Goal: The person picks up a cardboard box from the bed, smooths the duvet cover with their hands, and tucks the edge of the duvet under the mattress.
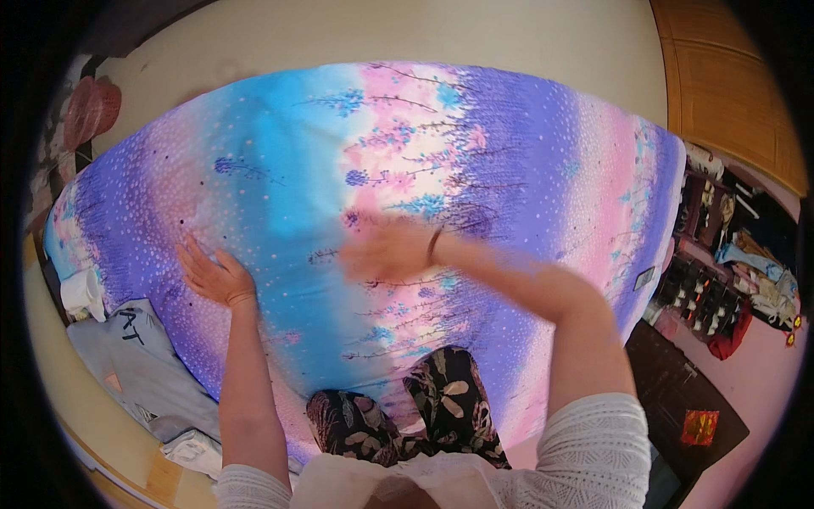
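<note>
A large bedsheet with purple, pink, white and blue bands, floral sprigs and pale dots spreads across the bed before me. My left hand rests with fingers apart on its pink and purple dotted part, left of the blue band. Over the middle, where blue meets white and pink, my right hand is blurred; whether it touches the cloth I cannot tell. A dark band circles that wrist. No object shows in either hand. Faint wrinkles run through the blue part. My knees, in dark floral trousers, are on the sheet.
Grey fabric and a folded white cloth lie along the left edge, with white tissue above. A phone-like device sits near the right edge. Beyond are a loaded rack, a wooden cabinet and a dark door.
</note>
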Tool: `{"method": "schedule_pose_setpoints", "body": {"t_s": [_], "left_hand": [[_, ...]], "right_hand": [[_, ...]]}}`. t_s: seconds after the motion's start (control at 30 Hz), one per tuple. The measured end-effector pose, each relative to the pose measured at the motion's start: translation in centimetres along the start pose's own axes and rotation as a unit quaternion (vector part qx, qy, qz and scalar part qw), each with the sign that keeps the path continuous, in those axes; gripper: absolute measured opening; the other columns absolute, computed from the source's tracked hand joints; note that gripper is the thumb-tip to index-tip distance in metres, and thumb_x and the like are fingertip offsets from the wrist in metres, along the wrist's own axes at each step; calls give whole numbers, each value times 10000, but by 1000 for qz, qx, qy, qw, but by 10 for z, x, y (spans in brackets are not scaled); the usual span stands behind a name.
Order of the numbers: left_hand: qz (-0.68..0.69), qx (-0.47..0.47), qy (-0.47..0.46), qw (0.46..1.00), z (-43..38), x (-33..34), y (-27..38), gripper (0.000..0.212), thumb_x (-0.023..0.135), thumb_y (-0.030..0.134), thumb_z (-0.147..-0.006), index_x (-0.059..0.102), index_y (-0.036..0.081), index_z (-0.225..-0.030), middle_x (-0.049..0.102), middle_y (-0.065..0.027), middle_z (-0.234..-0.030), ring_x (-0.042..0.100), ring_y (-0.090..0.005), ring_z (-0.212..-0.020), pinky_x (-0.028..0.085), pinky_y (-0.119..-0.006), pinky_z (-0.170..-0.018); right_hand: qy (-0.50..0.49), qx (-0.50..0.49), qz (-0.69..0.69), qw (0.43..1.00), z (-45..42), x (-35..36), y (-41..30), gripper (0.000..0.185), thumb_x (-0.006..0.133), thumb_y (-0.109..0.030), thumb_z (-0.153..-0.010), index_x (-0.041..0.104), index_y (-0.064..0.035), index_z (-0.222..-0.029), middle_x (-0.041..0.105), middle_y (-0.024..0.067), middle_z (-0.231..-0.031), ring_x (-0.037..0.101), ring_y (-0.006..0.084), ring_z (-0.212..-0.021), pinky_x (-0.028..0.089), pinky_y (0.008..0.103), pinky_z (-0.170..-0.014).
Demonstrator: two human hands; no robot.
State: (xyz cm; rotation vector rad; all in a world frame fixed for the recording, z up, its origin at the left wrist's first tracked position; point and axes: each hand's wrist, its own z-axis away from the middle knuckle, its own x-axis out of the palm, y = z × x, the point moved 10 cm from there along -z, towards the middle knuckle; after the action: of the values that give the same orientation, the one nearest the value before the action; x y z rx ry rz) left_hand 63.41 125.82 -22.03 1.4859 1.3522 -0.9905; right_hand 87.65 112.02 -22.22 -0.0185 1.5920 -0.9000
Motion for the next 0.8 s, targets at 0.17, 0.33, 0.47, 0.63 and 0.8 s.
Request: {"method": "schedule_pose_setpoints", "body": {"t_s": [0.17,0.33,0.47,0.63,0.8], "left_hand": [[2,7,3,1000,0,2,-1,558,394,364,-903,397,141,-1415,392,-158,-1440,355,-319,-1325,229,-481,-1078],[-12,15,-4,1000,0,-3,7,552,408,348,-896,404,147,-1411,394,-158,-1437,367,-321,-1317,238,-470,-1078],[-21,11,1,1000,-6,0,-6,542,403,341,-899,407,160,-1410,401,-142,-1436,371,-313,-1316,243,-471,-1075],[-28,10,2,1000,-2,4,-2,529,389,336,-910,409,160,-1408,411,-132,-1429,372,-307,-1316,251,-474,-1068],[-36,39,23,998,-13,-10,-8,514,366,376,-940,413,153,-1401,414,-143,-1421,369,-305,-1319,260,-477,-1061]], "right_hand": [[179,526,171,814,172,-142,220,471,433,-364,-944,420,-202,-1386,400,60,-1444,325,238,-1360,166,536,-1115],[295,599,129,733,258,-161,153,515,500,-301,-921,395,-136,-1398,369,133,-1453,341,299,-1340,203,535,-1096],[333,745,47,577,370,-52,20,511,518,-233,-902,428,42,-1324,435,262,-1364,388,395,-1288,267,475,-1077],[253,950,85,163,429,123,-160,487,459,-211,-927,414,121,-1281,469,294,-1297,448,414,-1213,327,431,-1059],[625,720,-221,204,329,121,67,371,436,-274,-960,465,-16,-1225,546,141,-1092,525,253,-938,443,323,-809]]}}
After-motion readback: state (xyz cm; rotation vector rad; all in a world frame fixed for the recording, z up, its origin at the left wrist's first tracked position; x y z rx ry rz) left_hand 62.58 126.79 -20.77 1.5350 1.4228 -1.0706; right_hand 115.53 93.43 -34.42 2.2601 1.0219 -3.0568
